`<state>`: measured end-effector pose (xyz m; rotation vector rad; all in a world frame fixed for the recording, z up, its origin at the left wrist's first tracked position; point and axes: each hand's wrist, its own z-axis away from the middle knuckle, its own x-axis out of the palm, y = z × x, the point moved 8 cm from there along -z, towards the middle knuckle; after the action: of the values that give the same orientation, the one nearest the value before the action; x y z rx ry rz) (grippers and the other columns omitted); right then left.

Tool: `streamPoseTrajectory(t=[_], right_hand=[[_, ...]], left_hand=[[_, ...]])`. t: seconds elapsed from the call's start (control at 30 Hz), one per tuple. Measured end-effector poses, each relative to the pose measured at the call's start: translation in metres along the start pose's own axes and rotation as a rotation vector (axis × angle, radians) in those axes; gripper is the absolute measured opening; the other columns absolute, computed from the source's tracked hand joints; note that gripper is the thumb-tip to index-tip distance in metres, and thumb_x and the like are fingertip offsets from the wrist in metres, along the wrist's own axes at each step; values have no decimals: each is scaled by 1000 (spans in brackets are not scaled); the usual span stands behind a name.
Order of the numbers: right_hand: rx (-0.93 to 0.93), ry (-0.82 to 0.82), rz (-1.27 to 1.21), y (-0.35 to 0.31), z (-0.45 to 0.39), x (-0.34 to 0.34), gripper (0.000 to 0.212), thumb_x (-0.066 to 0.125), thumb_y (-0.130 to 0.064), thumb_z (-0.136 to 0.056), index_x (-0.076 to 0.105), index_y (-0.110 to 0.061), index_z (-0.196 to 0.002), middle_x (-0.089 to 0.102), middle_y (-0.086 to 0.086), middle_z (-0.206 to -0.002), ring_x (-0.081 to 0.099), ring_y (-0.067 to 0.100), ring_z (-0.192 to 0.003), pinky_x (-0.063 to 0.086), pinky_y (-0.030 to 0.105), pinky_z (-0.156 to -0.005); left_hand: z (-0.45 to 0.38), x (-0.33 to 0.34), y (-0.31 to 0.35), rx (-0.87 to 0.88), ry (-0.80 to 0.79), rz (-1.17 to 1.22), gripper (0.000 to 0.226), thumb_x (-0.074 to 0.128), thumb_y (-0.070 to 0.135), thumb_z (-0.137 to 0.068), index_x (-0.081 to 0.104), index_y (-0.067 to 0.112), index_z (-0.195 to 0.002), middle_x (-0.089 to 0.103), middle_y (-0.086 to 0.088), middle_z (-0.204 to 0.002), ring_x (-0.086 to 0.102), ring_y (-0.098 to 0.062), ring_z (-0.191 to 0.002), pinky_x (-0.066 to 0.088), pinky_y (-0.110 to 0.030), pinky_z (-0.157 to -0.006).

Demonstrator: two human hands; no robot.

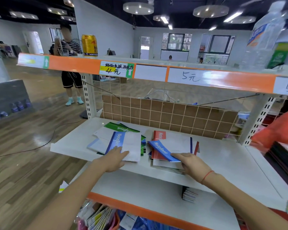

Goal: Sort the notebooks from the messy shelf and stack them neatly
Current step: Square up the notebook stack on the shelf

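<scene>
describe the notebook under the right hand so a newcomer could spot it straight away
Find the white middle shelf below the orange price rail. Two loose piles lie on it; take the right pile, where the right hand rests. It is the blue-spined notebook on top, lying slantwise, unlike the red-spined notebook beneath it.

Notebook piles [123, 143]: there were two
Hands [114, 159]: two
Gold cans [89, 45]: one
Clear bottles [266, 35]: one

left hand [114, 157] on our blue notebook [121, 143] | right hand [192, 164] grips second blue notebook [163, 151] | red notebook [159, 136] just beyond
</scene>
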<state>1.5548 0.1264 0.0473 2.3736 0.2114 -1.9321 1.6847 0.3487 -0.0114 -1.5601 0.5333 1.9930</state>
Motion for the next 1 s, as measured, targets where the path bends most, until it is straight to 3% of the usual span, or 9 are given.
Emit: streamPoseTrajectory(t=[0.1,0.23,0.33,0.47,0.6,0.73,0.87,1.0], right_hand=[[-95,216,31,-6,14,-17,58,83,2,-56,64,-10,-109,71,8,-96,68,24,-77,54,28,-66],[-99,332,71,-11,33,-30,55,83,4,-56,63,-11,-105,68,10,-103,67,26,-88,55,33,-75],[-77,365,135,-11,42,-42,60,86,5,-49,64,-10,-103,68,11,-103,67,27,-89,56,37,-73],[-26,433,156,-7,57,-57,65,78,17,-44,65,-6,-103,68,13,-102,67,30,-89,57,39,-71],[30,505,206,-3,76,-64,39,47,6,-72,64,-6,-105,67,15,-105,66,31,-92,56,43,-73],[112,542,239,15,101,-72,51,58,18,-65,61,-5,-111,65,18,-109,65,34,-96,55,48,-75],[184,578,274,37,134,-88,57,56,22,-59,62,-2,-110,65,20,-108,65,36,-94,54,52,-74],[236,604,331,68,171,-108,53,48,15,-57,64,2,-107,66,23,-105,66,38,-91,55,51,-70]], left_hand=[[7,0,8,-42,105,-66,54,31,9,-102,9,13,-151,1,-17,-157,3,-34,-145,10,-42,-118],[18,-17,16,-54,253,-112,68,36,-9,-91,12,13,-150,16,-13,-156,16,-31,-143,18,-43,-116],[27,-38,21,-47,343,-96,73,41,-11,-87,12,15,-150,21,-12,-153,22,-29,-141,23,-42,-113],[35,-58,32,27,512,-43,75,44,-13,-82,20,12,-148,30,-13,-148,32,-30,-134,32,-38,-105],[45,-71,54,123,709,11,76,57,-22,-64,47,6,-134,53,-19,-129,54,-39,-111,46,-42,-87],[55,-83,93,226,727,13,80,48,-24,-63,45,4,-138,49,-22,-133,47,-41,-122,43,-50,-95],[69,-100,140,317,854,-60,91,68,-28,-33,61,-1,-119,63,-26,-113,63,-42,-103,52,-59,-76],[72,-112,186,347,911,-86,98,72,-26,-29,58,2,-122,64,-25,-112,64,-41,-102,50,-60,-76]])
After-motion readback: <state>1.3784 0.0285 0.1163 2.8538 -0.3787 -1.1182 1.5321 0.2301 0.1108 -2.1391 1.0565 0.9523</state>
